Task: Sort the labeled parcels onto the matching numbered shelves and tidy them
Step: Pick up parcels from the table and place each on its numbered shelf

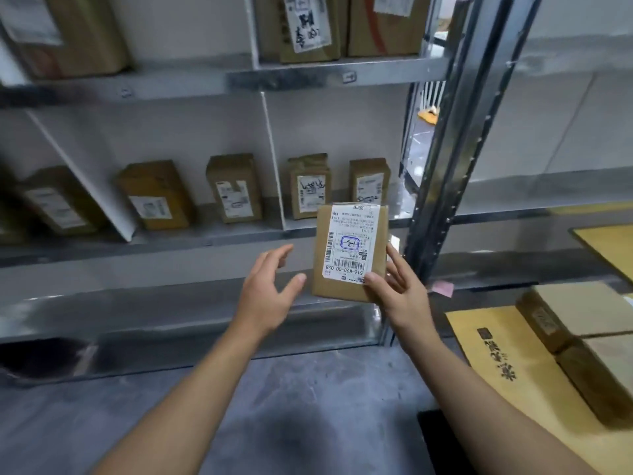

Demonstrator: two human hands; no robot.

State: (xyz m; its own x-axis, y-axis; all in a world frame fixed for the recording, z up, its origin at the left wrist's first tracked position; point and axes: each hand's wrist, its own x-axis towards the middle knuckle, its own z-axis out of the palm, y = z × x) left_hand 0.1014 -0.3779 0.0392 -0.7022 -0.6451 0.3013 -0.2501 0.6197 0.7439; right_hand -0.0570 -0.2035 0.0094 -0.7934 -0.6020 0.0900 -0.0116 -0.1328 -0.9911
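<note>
The fingers (396,262) of the right hand (401,296) were partly hidden behind the parcel (337,288). The small print on its label (349,241) was too tiny to read. The top boxes (383,32) were cut off at the edge.

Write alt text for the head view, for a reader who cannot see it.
The right hand holds up a small brown parcel, white label facing the camera, before grey metal shelving. The open left hand hovers beside it; more labelled parcels stand on the shelf behind.

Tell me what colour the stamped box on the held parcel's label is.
The stamp is blue, on the white label of the parcel; head view shows it.
</note>
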